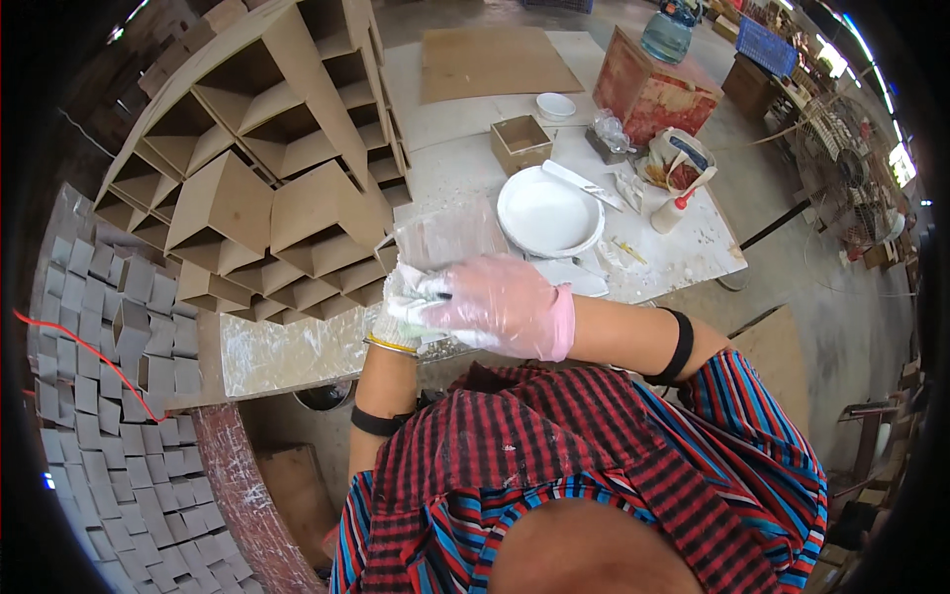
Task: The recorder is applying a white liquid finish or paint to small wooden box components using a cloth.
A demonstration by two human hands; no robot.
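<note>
My left hand (401,309), in a white knitted glove with a yellow cuff edge, is closed in front of me at the table's near side. Against it presses my right hand (510,305), in a pinkish see-through glove smeared with white. Its fingers are drawn together over the left fingers; anything between them is hidden. Just beyond both hands lies a cloudy, whitish flat piece (457,230); its material is unclear. A white basin (550,212) of white paste sits past my right hand, with a white flat-bladed scraper (584,186) across its rim.
Stacked open cardboard boxes (223,203) rise on the left. Beyond the basin are a small square box (521,145), a white bowl (556,106) and a cardboard sheet (500,61). A red-capped bottle (669,214) and a bag (681,158) stand at the table's right.
</note>
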